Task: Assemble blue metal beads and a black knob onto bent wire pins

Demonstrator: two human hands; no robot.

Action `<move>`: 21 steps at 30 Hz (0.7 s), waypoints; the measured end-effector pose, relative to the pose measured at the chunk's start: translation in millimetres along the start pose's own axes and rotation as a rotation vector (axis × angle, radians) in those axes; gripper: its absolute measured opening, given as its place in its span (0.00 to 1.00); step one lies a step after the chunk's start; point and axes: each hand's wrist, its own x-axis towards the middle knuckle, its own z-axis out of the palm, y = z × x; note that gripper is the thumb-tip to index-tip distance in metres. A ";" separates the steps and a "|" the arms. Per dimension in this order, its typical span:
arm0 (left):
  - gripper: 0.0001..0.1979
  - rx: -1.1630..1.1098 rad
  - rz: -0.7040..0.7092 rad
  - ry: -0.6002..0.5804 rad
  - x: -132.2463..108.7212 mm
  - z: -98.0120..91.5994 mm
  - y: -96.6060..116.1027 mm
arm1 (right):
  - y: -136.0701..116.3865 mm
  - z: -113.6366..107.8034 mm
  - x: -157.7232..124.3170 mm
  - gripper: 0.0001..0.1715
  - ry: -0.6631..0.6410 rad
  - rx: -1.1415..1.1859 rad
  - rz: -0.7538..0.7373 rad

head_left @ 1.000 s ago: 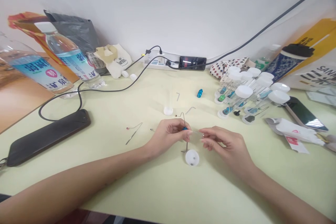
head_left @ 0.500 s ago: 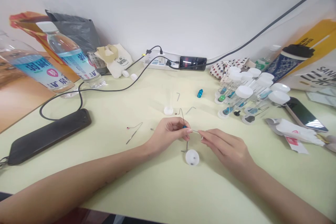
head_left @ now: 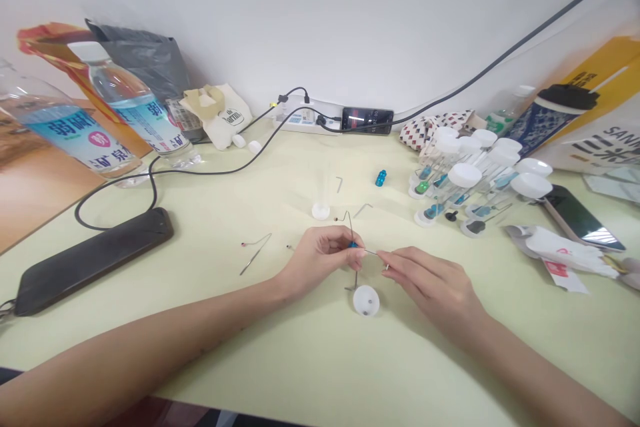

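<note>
My left hand (head_left: 320, 257) pinches a small blue part (head_left: 353, 245) between thumb and fingers. A bent metal wire (head_left: 348, 223) passes through that part, sticking out above and below the fingers. My right hand (head_left: 435, 283) has its fingertips closed on a thin L-shaped hex key (head_left: 371, 252), whose far tip reaches the left fingertips at the blue part. The exact contact is hidden by the left fingers. Just below the hands lies a round white cap (head_left: 366, 300) with small dark bits in it.
Beyond the hands stand a clear tube with a white base (head_left: 321, 212) and a blue ribbed piece (head_left: 381, 178). Another bent wire (head_left: 257, 257) lies left. Several capped tubes (head_left: 465, 175) crowd the right, near a phone (head_left: 583, 217). A black power bank (head_left: 95, 260) rests left.
The wire in my left hand has turned slightly, its upper bend dropping a little. My right hand has shifted very slightly with the hex key; both grips are kept.
</note>
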 end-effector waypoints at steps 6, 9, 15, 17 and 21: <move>0.11 0.011 0.022 0.010 -0.5 0.6 -0.6 | -4.2 -2.9 6.7 0.13 0.019 0.089 0.060; 0.11 0.026 0.038 0.021 -0.6 1.3 -0.7 | -5.0 -3.9 7.3 0.15 -0.015 0.215 0.117; 0.11 0.065 0.035 -0.011 -1.6 0.8 -1.6 | -6.0 -2.9 2.8 0.16 -0.061 0.500 0.317; 0.11 0.068 0.035 -0.022 -2.0 0.7 -1.3 | -6.8 -2.1 2.2 0.16 -0.074 0.564 0.378; 0.12 0.047 0.019 -0.032 -1.3 0.8 0.0 | -5.7 0.7 2.7 0.15 -0.054 0.572 0.411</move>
